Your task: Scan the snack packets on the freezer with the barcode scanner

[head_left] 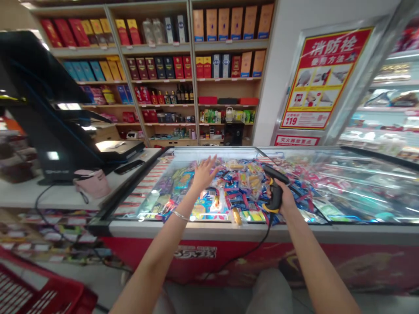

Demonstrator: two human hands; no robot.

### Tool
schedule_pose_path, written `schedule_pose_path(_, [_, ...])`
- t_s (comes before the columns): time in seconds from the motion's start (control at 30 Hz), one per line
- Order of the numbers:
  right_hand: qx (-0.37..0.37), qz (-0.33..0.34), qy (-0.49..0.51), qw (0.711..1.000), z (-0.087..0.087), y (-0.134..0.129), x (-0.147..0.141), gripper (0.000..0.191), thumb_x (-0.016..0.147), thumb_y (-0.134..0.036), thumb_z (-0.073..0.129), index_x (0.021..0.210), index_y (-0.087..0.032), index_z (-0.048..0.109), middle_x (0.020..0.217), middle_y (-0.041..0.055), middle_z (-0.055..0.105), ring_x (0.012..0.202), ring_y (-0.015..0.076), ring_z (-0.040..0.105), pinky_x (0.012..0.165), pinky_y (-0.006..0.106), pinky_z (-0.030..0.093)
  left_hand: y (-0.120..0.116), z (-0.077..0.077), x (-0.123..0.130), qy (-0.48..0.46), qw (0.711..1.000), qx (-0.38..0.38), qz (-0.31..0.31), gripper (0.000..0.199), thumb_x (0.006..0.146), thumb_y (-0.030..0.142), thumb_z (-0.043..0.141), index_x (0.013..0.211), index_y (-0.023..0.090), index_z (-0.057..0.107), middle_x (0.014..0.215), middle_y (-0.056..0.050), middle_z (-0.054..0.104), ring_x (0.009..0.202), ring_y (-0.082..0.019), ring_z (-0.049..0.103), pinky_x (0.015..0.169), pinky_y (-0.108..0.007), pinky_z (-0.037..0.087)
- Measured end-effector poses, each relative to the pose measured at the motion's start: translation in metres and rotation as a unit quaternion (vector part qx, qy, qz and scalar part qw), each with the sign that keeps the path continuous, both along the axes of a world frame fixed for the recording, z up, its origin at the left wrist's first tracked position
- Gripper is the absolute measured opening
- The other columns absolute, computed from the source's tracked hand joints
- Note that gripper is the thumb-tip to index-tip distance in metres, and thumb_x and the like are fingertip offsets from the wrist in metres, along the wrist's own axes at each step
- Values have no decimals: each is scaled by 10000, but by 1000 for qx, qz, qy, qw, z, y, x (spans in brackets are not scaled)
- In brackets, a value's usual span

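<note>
My left hand (205, 173) hovers over the glass top of a chest freezer (229, 229), its fingers spread and nothing held in them. Whether a fingertip touches the glass I cannot tell. In my right hand (285, 196) is a black and yellow barcode scanner (276, 194), my fingers wrapped round its handle. The scanner's head points up and to the left, above the freezer. From the handle's lower end a black cable (263, 240) hangs down the freezer front. Many small wrapped packets (235, 198), blue, yellow and pink, lie below my hands.
Left of the freezer, a counter carries a black checkout terminal (62, 126), a pink cup-like holder (93, 183) and a phone (129, 167). A red shopping basket (49, 288) stands at lower left. Shelves of boxed goods (157, 67) line the back wall.
</note>
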State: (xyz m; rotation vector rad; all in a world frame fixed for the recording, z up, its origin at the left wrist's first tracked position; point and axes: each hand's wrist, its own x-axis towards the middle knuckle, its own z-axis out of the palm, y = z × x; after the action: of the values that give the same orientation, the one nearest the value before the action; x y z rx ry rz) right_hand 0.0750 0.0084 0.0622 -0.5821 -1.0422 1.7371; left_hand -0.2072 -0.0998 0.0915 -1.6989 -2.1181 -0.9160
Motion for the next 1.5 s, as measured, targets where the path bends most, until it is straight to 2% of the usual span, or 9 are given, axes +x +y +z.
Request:
schedule_pose_path(0.1, [31,39,-19,999,20,-19,-22,303,685,-396,669,892,-181,620,660,18,618,409,101,459,335,226,354,-46,21,-50,-3,998,24,53,555,956,484,341,1478,302,295,1501,-84,383,1378,-315,331,1113,-561,191])
schedule_pose_path(0.2, [53,96,-18,994,32,-46,-55,311,704,-384,654,935,-178,622,655,12,618,409,99,468,348,222,367,-98,21,-97,-8,996,47,72,565,955,483,341,1464,237,329,1457,-104,434,1338,-267,392,1105,-462,275])
schedule_pose_path(0.37, [58,200,-30,978,25,-92,-117,293,738,-418,634,892,-168,624,531,-13,574,373,98,458,343,208,358,-169,-25,-130,-29,996,-27,76,589,872,543,483,1370,233,443,1285,-102,547,1134,-264,561,967,-389,430])
schedule_pose_path(0.5, [42,250,-65,965,2,-124,-157,301,729,-446,652,767,-150,616,462,-4,558,342,100,458,333,202,355,-191,-65,-124,-64,990,-79,99,497,869,542,481,1258,235,518,1130,-89,587,991,-239,608,866,-360,467])
schedule_pose_path(0.87, [-51,289,-98,951,-53,-156,-203,331,768,-485,608,726,-159,574,425,-10,526,335,85,442,344,180,343,-176,-81,-107,-21,982,-182,52,556,674,330,675,1207,221,558,1064,-73,626,989,-253,600,822,-327,464])
schedule_pose_path(1.1, [-72,295,-81,949,-65,-152,-205,325,777,-476,605,727,-157,565,442,-14,531,349,84,454,353,180,344,-116,-80,-146,-234,970,34,61,456,743,309,643,1184,200,613,970,-39,583,785,-149,606,753,-284,490])
schedule_pose_path(1.2, [-66,298,-77,949,-65,-152,-205,347,761,-493,615,747,-148,584,440,-8,541,343,89,456,355,188,350,-98,-85,-150,-238,965,107,35,484,696,228,682,1177,224,629,961,-29,554,788,-137,591,781,-288,498])
schedule_pose_path(1.4, [-81,282,-73,953,-64,-156,-204,359,721,-500,634,734,-144,591,425,-7,537,330,93,448,351,196,355,-99,-96,-150,-208,970,123,29,515,630,170,710,1134,263,649,1057,-42,549,911,-183,592,843,-323,493])
schedule_pose_path(1.5, [-92,269,-61,957,-57,-152,-206,333,724,-476,638,714,-147,587,439,-5,541,356,86,459,370,184,362,-100,-96,-157,-291,942,163,16,514,599,230,753,1104,250,660,1057,-43,582,909,-190,596,846,-324,485])
